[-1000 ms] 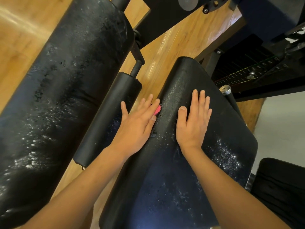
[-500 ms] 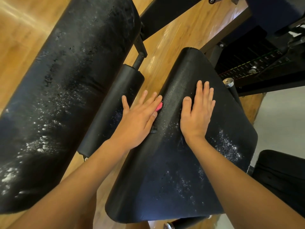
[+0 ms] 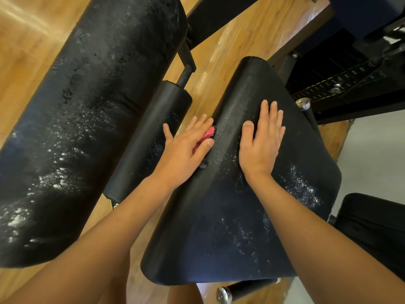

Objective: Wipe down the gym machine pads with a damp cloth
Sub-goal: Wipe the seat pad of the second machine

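Left hand [image 3: 186, 150] presses the cloth [image 3: 208, 134] under near-straight fingers against the pad [image 3: 219, 216] edge, evidently wiping that side. Right hand [image 3: 260, 139] lies flat just beside, fingers together and extended, probably bracing the pad.

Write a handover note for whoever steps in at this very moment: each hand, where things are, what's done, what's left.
Left hand: flat fingers press the crumpled pink cloth against the left edge of the wide black textured seat pad.
Right hand: flat on that pad, holding nothing.
Done: the pad's far end looks free of specks.
Left: white specks on its near and right parts, and on the big black cylindrical pad and the slim black roller.
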The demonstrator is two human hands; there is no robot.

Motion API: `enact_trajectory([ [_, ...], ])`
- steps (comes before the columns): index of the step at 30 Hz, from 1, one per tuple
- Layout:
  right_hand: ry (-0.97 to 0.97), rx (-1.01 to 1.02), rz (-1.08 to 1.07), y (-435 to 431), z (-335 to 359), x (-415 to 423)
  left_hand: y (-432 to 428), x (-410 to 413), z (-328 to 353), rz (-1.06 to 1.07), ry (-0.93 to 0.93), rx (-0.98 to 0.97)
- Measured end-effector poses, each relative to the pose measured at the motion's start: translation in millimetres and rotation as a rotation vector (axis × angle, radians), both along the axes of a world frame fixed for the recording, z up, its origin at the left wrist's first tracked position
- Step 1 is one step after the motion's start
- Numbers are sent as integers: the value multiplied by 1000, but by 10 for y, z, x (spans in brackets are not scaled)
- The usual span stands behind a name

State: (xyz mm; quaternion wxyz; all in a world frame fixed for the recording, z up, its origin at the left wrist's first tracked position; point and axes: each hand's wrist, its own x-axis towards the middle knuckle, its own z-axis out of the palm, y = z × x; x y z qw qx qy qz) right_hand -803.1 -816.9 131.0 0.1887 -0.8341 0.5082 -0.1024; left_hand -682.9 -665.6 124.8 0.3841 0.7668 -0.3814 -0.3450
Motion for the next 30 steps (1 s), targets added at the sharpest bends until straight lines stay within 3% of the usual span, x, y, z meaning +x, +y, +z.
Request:
enact_trajectory([
  [4,5,-2,3,3,5,3,95,-72,-12,70,104,-14],
  [13,-3,2,4,9,22,8,565,-262,22,58,86,13],
  [20,6,2,10,4,40,1,361,-163,-1,112,172,14],
  [30,-11,15,-11,27,62,16,879,-304,-1,8,267,6],
])
